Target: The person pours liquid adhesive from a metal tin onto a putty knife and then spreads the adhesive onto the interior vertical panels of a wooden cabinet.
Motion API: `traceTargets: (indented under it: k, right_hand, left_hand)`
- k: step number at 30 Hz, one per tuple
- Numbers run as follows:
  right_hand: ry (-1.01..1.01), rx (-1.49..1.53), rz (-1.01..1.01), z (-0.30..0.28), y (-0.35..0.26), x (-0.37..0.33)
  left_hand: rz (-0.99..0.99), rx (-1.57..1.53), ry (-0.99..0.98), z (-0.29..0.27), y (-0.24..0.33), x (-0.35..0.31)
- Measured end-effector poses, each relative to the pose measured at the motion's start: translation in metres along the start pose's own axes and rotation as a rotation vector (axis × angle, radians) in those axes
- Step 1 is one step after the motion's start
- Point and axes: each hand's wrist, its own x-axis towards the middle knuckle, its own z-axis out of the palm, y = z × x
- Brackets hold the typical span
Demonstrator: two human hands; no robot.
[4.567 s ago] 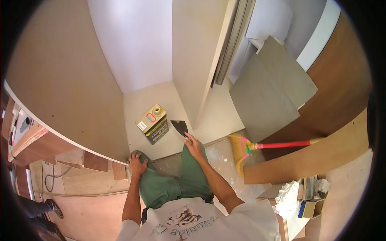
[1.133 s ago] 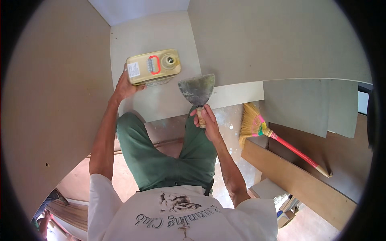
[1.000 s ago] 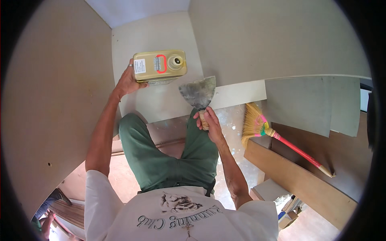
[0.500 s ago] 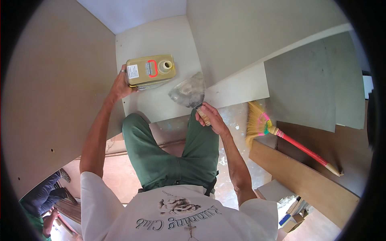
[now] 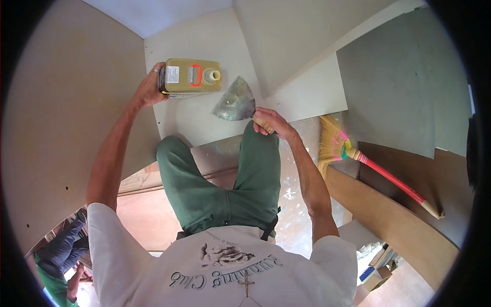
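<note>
My left hand [image 5: 152,86] grips the left end of a gold rectangular metal can [image 5: 182,77]. The can has a red loop handle, a white label and an uncapped round spout at its right end. It is over a pale board inside a cabinet-like box. In my right hand [image 5: 272,122] is a wide putty knife [image 5: 237,101], held by its wooden handle. Its broad, smeared metal blade points up and left, a short way from the can's lower right corner. Fingers of the right hand wrap round the handle, close above my right knee.
Tall panels [image 5: 76,112] rise on the left and the right of the pale board [image 5: 204,120]. A straw broom [image 5: 335,143] with a red handle lies at the right, by grey sheets [image 5: 386,87] and a wooden plank [image 5: 388,220]. Another person [image 5: 64,256] is at the lower left.
The putty knife blade has swung leftward and tilts more toward the can. Both hands sit a little higher in the view, and the can appears turned slightly more level.
</note>
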Motion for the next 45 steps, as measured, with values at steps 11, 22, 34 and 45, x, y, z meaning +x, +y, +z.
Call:
traceTargets:
  k: [11, 22, 34, 45]
  right_hand:
    - [-0.025, -0.029, 0.030, -0.007, 0.003, 0.006]
    - [-0.077, -0.095, 0.089, -0.030, 0.004, 0.031]
    - [-0.026, -0.215, 0.158, -0.042, 0.007, 0.043]
    - [-0.024, -0.245, 0.146, -0.055, 0.021, 0.045]
  left_hand:
    - [0.129, 0.308, -0.021, -0.008, 0.017, 0.007]
    - [0.173, 0.401, -0.038, -0.003, 0.026, 0.013]
    - [0.190, 0.488, -0.048, 0.018, 0.030, 0.018]
    - [0.173, 0.575, -0.058, 0.032, 0.050, 0.020]
